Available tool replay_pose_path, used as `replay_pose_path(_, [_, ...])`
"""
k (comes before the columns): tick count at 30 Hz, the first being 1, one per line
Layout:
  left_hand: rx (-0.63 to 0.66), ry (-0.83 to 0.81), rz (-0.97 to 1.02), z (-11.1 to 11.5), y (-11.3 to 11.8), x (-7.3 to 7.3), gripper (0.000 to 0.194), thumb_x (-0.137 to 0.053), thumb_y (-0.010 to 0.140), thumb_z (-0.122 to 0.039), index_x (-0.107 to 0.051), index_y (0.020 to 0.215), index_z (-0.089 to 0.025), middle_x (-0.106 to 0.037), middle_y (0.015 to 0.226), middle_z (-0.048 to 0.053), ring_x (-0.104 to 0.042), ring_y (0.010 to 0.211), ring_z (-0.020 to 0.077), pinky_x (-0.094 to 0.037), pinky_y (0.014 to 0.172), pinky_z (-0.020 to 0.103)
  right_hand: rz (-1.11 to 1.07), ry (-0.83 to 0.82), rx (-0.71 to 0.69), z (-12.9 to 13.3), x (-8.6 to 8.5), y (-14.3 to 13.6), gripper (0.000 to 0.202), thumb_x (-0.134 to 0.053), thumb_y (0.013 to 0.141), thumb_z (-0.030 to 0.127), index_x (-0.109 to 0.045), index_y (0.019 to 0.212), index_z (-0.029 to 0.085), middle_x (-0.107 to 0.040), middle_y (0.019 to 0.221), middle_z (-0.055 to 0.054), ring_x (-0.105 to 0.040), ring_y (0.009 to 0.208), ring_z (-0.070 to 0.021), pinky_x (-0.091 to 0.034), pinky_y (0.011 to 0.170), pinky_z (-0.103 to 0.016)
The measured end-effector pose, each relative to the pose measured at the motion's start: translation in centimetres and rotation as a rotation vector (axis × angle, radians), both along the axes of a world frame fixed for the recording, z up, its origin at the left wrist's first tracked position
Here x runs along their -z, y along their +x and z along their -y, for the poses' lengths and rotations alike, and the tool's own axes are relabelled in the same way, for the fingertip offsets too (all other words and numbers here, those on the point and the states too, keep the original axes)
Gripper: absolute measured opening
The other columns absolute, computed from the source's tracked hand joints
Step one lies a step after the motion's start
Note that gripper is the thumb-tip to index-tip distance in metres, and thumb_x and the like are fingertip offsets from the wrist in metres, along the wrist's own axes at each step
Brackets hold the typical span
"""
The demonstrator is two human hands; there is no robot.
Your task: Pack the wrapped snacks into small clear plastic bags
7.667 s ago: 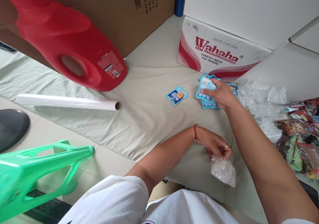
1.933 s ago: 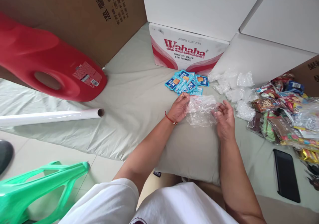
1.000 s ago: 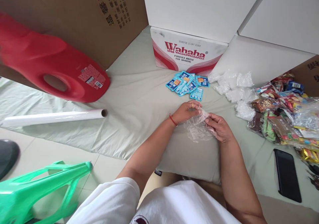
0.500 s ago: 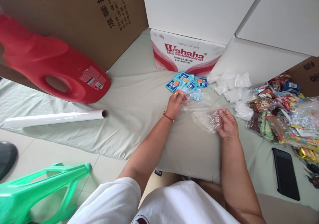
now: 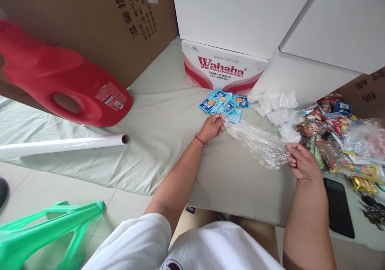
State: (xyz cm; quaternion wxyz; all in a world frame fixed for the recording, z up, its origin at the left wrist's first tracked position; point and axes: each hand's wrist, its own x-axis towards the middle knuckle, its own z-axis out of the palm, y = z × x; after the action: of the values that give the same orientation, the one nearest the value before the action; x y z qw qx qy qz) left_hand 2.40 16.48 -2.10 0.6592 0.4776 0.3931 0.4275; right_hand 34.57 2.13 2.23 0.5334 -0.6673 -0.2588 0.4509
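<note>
A clear plastic bag is stretched between my two hands above the pale green cloth. My left hand, with a red string at the wrist, pinches the bag's left end. It is just in front of a small pile of blue snack packets. My right hand grips the right end of the bag, lower and farther right. The bag is see-through and crinkled, and no item can be made out inside it.
Crumpled clear bags and mixed snack packs lie at the right, near a black phone. A Wahaha box stands behind. At left are a red jug, a white roll and a green stool.
My right hand has moved right and slightly down, drawing the plastic bag out longer. My left hand has barely moved. The view has shifted slightly.
</note>
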Motion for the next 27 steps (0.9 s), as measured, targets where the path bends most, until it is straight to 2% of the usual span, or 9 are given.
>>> replay_pose_path(4, [-0.015,0.073,0.198,0.9,1.4,-0.1,0.047,-0.075,0.084,-0.060,-0.050,0.081,-0.021,-0.062,0.081,-0.002,-0.062,0.078,0.0097,-0.050,0.076,0.022,0.037,0.144,0.091,0.4,1.1,-0.3,0.059,-0.100,0.050,0.051,-0.062,0.085,0.021,-0.066,0.083,0.002,-0.064,0.071,-0.0113,-0.056,0.058,-0.023])
replay_pose_path(6, [-0.020,0.004,0.278,1.4,2.3,-0.1,0.049,-0.073,0.085,-0.063,-0.047,0.086,-0.022,-0.065,0.087,-0.001,-0.064,0.080,0.0104,-0.053,0.079,0.025,0.029,0.175,0.142,0.1,1.8,-1.8,0.062,-0.096,0.054,0.057,-0.057,0.088,0.023,-0.069,0.089,0.001,-0.069,0.077,-0.0149,-0.060,0.064,-0.029])
replay_pose_path(8, [-0.090,-0.050,0.256,1.7,2.9,0.1,0.050,-0.067,0.088,-0.067,-0.043,0.088,-0.024,-0.063,0.081,-0.003,-0.059,0.066,0.0090,-0.052,0.068,0.024,0.062,0.162,0.200,-0.4,2.5,-3.6,0.061,-0.092,0.059,0.061,-0.054,0.091,0.025,-0.069,0.083,0.002,-0.065,0.064,-0.0130,-0.055,0.053,-0.026])
replay_pose_path(12, [-0.272,-0.041,0.097,1.5,2.6,0.6,0.050,-0.058,0.094,-0.072,-0.042,0.085,-0.025,-0.049,0.060,-0.007,-0.040,0.046,0.0076,-0.037,0.048,0.024,0.181,0.134,0.243,-1.4,2.9,-5.3,0.050,-0.087,0.068,0.057,-0.055,0.090,0.026,-0.056,0.060,0.007,-0.043,0.041,-0.0084,-0.029,0.034,-0.022])
replay_pose_path(14, [-0.233,-0.004,0.017,1.0,1.9,0.8,0.051,-0.062,0.092,-0.072,-0.046,0.083,-0.024,-0.048,0.057,-0.007,-0.038,0.043,0.0078,-0.033,0.045,0.025,0.254,0.111,0.220,-1.6,2.6,-4.6,0.046,-0.085,0.069,0.057,-0.058,0.089,0.026,-0.054,0.057,0.007,-0.040,0.040,-0.0098,-0.026,0.033,-0.025])
replay_pose_path(19, [0.028,0.088,-0.161,0.4,0.6,1.1,0.046,-0.072,0.087,-0.065,-0.055,0.079,-0.023,-0.051,0.055,-0.005,-0.043,0.041,0.0101,-0.033,0.042,0.026,0.396,0.032,0.129,-1.4,1.8,-1.1,0.045,-0.080,0.070,0.060,-0.062,0.089,0.024,-0.053,0.058,0.005,-0.038,0.042,-0.0120,-0.024,0.039,-0.028])
replay_pose_path(23, [0.002,0.136,-0.220,0.6,0.7,1.3,0.038,-0.067,0.093,-0.057,-0.054,0.079,-0.023,-0.054,0.060,-0.004,-0.045,0.042,0.0107,-0.038,0.046,0.028,0.881,0.096,0.202,-0.4,1.1,-0.3,0.041,-0.073,0.080,0.052,-0.065,0.101,0.018,-0.064,0.082,-0.004,-0.055,0.064,-0.0176,-0.048,0.062,-0.035])
replay_pose_path(25, [-0.017,0.128,-0.218,0.7,0.8,1.2,0.037,-0.068,0.093,-0.055,-0.055,0.079,-0.023,-0.055,0.060,-0.004,-0.045,0.043,0.0106,-0.038,0.046,0.027,1.131,0.216,0.235,0.5,0.5,-1.7,0.032,-0.068,0.088,0.045,-0.066,0.105,0.017,-0.067,0.096,-0.009,-0.060,0.079,-0.0204,-0.052,0.077,-0.040])
replay_pose_path(27, [-0.041,0.111,-0.209,0.8,0.8,1.0,0.037,-0.070,0.092,-0.055,-0.055,0.079,-0.023,-0.055,0.059,-0.004,-0.044,0.044,0.0103,-0.036,0.046,0.026,1.244,0.369,0.141,1.5,0.1,-4.4,0.021,-0.061,0.096,0.038,-0.067,0.103,0.019,-0.067,0.098,-0.009,-0.060,0.085,-0.0213,-0.052,0.084,-0.041])
